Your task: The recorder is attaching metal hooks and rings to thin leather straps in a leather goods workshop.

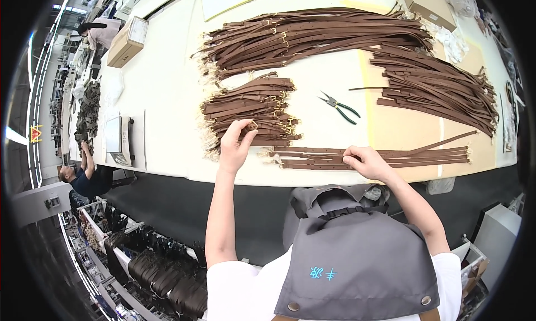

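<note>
My left hand (237,144) is closed in a pinch, with a small brown strap piece (252,126) with a gold-coloured glint between thumb and fingers. It is over the near edge of a bundle of short brown straps (245,100) with gold-coloured buckles. My right hand (365,162) is closed, fingertips pressed on one of several long brown straps (413,158) lying along the table's near edge; its grip is partly hidden. Beyond it lie green-handled pliers (340,107), jaws slightly parted.
A long pile of brown straps (312,33) spans the table's far side, and another pile (435,86) lies at right. Cardboard boxes (127,41) stand at the edges. Clear plastic wrapping (451,41) sits at far right. Another person (89,176) works at the table's left end.
</note>
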Motion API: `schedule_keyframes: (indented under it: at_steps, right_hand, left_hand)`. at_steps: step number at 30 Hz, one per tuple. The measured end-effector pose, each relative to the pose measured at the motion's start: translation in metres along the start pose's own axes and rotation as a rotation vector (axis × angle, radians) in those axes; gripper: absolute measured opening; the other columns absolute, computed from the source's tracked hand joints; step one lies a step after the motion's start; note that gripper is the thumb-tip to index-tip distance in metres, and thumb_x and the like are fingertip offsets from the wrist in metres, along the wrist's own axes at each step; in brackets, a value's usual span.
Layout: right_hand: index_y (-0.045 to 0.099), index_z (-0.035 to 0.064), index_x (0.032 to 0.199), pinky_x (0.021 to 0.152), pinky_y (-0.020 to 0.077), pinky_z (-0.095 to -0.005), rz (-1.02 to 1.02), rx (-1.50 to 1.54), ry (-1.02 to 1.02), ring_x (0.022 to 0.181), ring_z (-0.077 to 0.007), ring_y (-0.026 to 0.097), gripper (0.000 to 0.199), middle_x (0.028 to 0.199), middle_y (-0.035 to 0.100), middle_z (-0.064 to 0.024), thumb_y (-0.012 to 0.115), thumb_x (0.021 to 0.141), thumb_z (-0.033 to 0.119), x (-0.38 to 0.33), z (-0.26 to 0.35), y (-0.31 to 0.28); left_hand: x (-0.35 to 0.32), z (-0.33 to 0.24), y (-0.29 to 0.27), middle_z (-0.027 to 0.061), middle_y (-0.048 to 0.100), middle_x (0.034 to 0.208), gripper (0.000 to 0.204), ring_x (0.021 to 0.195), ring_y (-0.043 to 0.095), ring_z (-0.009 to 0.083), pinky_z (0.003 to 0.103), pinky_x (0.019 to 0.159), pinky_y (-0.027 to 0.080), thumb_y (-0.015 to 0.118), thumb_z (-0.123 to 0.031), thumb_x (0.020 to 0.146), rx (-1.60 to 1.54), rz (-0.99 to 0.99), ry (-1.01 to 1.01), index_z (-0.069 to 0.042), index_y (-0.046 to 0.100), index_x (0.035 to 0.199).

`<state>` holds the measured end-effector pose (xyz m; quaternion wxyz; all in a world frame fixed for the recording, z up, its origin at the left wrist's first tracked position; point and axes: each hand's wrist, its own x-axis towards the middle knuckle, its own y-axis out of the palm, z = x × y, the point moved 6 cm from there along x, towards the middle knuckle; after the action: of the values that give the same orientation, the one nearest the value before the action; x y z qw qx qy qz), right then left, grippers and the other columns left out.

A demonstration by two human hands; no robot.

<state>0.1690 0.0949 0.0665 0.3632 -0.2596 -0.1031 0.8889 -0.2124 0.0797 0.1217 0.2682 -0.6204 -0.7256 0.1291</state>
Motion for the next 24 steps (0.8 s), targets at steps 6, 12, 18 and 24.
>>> schedule_keyframes:
  at_steps: [6,12,18,24]
  right_hand:
    - [0.066,0.0029,0.099,0.061,0.0406,-0.0228,-0.096,0.427,-0.112,0.067,-0.0023,0.047,0.023,0.072,0.055,0.0058,0.062,0.105,0.024,0.007,0.074,-0.023]
    - [0.066,0.0022,0.099,0.065,0.0405,-0.0219,-0.082,0.712,-0.276,0.074,-0.0023,0.047,0.023,0.081,0.057,0.0065,0.062,0.106,0.024,-0.009,0.126,-0.032]
    - [0.063,0.0016,0.104,0.073,0.0434,-0.0236,-0.048,0.721,-0.309,0.079,-0.0044,0.048,0.022,0.087,0.058,0.0045,0.059,0.107,0.023,-0.041,0.132,-0.04]
    - [0.054,0.0033,0.125,0.089,0.0468,-0.0288,-0.343,0.579,-0.424,0.097,-0.0109,0.052,0.023,0.099,0.055,-0.0023,0.058,0.106,0.017,-0.061,0.151,-0.029]
  left_hand:
    - [0.018,-0.111,0.029,0.0013,0.065,0.098,0.034,0.084,0.057,0.0074,0.023,0.072,0.047,0.076,-0.003,0.092,-0.442,0.135,-0.064,0.001,0.067,0.125]
    - [-0.006,-0.149,0.098,0.003,0.068,0.107,0.037,0.095,0.061,0.0094,0.024,0.085,0.049,0.076,0.003,0.091,-0.909,0.132,-0.126,0.001,0.066,0.127]
    - [-0.019,-0.173,0.12,0.005,0.068,0.115,0.037,0.103,0.064,0.0119,0.027,0.092,0.052,0.075,0.005,0.091,-1.092,0.2,-0.139,0.0,0.066,0.127]
    - [-0.031,-0.19,0.142,0.0032,0.069,0.107,0.029,0.097,0.065,0.0124,0.027,0.087,0.055,0.074,0.005,0.091,-1.083,0.173,-0.19,0.0,0.066,0.119]
